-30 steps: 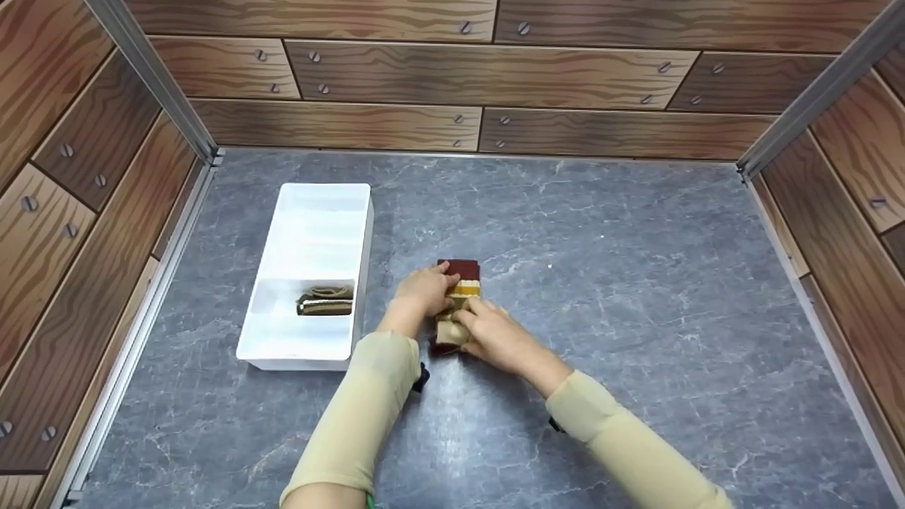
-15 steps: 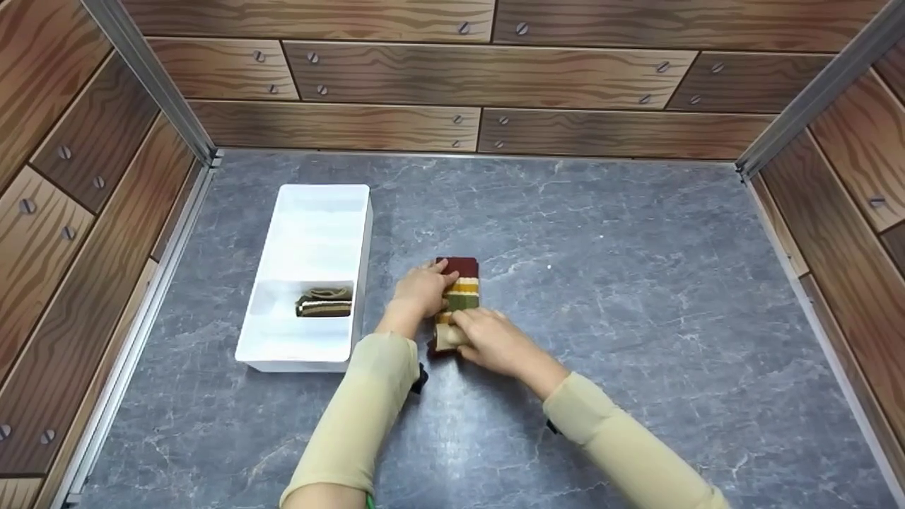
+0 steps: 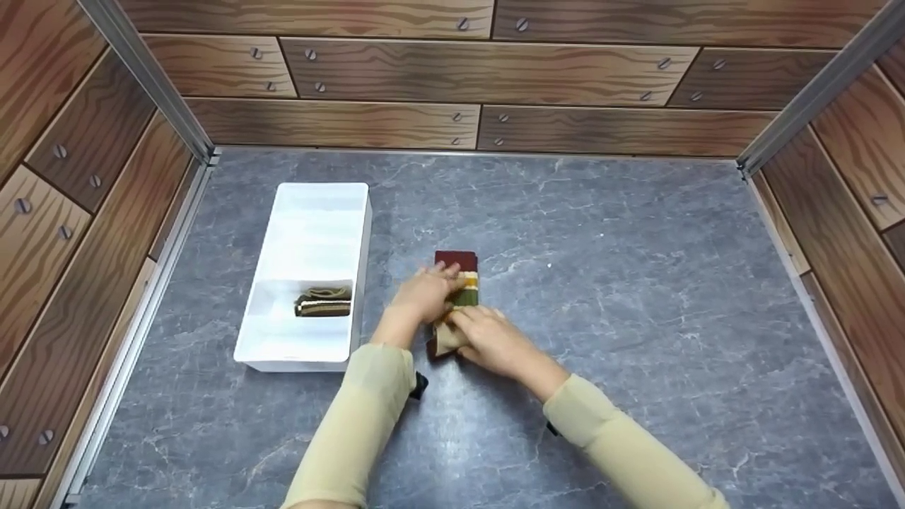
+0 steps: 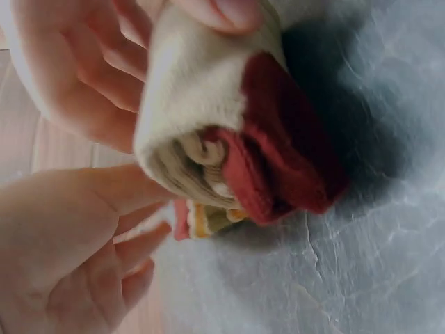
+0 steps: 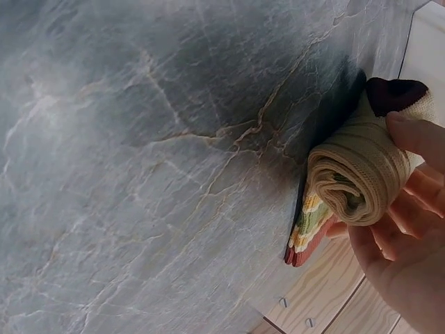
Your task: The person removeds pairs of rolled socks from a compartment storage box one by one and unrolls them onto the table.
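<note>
Striped knit sock (image 3: pixel 464 298), partly rolled, lay on a grey marbled tabletop (image 3: pixel 601 297), mid-area. Right hand (image 3: pixel 497 341): held the beige roll (image 5: pixel 361 167) between thumb and fingers. Left hand (image 3: pixel 424 292): fingers extended over the striped end. Sound rolling seemingly called for even tension and aligned edges; a maroon section (image 4: pixel 292 146) jutted out, and the left hand bordered the roll's path. To the left stood a white divided box (image 3: pixel 295 366), folded olive-brown textile (image 3: pixel 323 309) inside.

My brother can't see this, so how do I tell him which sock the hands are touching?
On the grey surface, look right of the white box. There, the left hand and right hand touch a partly rolled sock. Unlike the brown bundle inside the box, it has dark red, cream, yellow and green stripes.
</note>
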Motion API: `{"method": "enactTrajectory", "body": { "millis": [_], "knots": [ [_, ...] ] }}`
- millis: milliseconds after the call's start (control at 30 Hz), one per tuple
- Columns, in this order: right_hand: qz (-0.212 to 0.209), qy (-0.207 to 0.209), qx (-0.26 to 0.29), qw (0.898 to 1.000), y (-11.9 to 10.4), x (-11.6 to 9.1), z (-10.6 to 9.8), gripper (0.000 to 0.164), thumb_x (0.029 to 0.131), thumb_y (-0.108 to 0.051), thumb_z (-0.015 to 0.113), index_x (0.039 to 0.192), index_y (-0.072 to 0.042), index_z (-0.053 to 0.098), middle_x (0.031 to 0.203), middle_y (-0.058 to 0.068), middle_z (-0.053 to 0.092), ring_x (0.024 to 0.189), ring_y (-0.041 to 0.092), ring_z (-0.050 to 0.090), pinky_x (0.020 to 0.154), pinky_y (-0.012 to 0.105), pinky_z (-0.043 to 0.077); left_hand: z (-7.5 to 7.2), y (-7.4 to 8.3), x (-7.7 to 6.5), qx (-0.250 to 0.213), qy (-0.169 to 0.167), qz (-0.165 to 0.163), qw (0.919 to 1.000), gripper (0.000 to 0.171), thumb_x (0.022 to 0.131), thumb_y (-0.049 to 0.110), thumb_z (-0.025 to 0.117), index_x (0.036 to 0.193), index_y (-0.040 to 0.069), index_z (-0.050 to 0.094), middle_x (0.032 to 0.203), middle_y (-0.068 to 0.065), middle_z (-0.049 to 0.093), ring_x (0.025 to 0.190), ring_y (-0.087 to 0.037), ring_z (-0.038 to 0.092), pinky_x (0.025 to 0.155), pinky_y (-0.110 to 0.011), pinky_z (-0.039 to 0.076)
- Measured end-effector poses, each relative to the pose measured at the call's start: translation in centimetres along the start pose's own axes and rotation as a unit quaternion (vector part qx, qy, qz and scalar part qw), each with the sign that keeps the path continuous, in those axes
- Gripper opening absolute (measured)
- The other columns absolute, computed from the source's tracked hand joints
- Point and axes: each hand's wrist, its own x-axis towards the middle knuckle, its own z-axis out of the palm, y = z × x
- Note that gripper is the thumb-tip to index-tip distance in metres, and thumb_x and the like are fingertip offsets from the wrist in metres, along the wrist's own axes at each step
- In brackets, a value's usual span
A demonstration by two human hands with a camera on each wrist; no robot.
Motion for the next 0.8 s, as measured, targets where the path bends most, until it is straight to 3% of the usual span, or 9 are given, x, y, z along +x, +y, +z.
{"method": "enactTrajectory", "body": {
  "millis": [200, 333, 467, 667, 800],
  "knots": [
    [-0.010, 0.016, -0.001, 1.000, 0.2, 0.0, 0.1, 0.055, 0.082, -0.014, 0.073, 0.130, 0.002, 0.052, 0.130, 0.019, 0.054, 0.120, 0.034, 0.049, 0.102, 0.050, 0.037, 0.5, 0.0, -0.8, 0.003, 0.008, 0.029, 0.9995, 0.040, 0.096, 0.021, 0.056, 0.136, 0.017, 0.055, 0.146, -0.003, 0.043, 0.131, -0.030, 0.041, 0.110, -0.047, 0.027],
    [-0.011, 0.022, -0.002, 1.000, 0.2, 0.0, 0.2, 0.056, 0.080, -0.012, 0.075, 0.129, 0.001, 0.052, 0.131, 0.019, 0.053, 0.122, 0.034, 0.048, 0.102, 0.051, 0.037, 0.8, -0.3, -0.5, -0.005, 0.014, 0.019, 0.9997, 0.041, 0.095, 0.023, 0.057, 0.136, 0.015, 0.055, 0.147, -0.005, 0.041, 0.134, -0.028, 0.037, 0.111, -0.047, 0.024],
    [-0.010, 0.025, -0.015, 1.000, 0.1, 0.0, 0.2, 0.054, 0.080, -0.012, 0.074, 0.129, 0.000, 0.053, 0.128, 0.016, 0.054, 0.121, 0.032, 0.048, 0.103, 0.048, 0.037, 0.5, -0.6, -0.2, -0.017, 0.000, -0.005, 0.9998, 0.048, 0.092, 0.024, 0.062, 0.138, 0.017, 0.051, 0.150, -0.004, 0.036, 0.136, -0.031, 0.034, 0.112, -0.048, 0.023],
    [-0.008, 0.031, -0.018, 0.999, 0.0, 0.2, 0.3, 0.037, 0.090, -0.010, 0.062, 0.125, -0.001, 0.056, 0.121, 0.013, 0.058, 0.114, 0.029, 0.053, 0.100, 0.046, 0.041, -0.1, -0.8, 0.5, -0.002, -0.014, -0.017, 0.9998, 0.056, 0.087, 0.020, 0.068, 0.140, 0.018, 0.049, 0.151, -0.003, 0.035, 0.137, -0.027, 0.033, 0.113, -0.045, 0.020],
    [-0.007, 0.038, -0.012, 0.999, 0.1, 0.3, 0.4, 0.031, 0.094, -0.011, 0.056, 0.124, -0.001, 0.057, 0.120, 0.013, 0.058, 0.112, 0.029, 0.053, 0.099, 0.045, 0.042, 0.1, -0.5, 0.4, 0.021, 0.006, -0.010, 0.9997, 0.055, 0.088, 0.020, 0.067, 0.140, 0.018, 0.050, 0.150, -0.005, 0.036, 0.134, -0.030, 0.038, 0.112, -0.046, 0.024]
  ]
}}
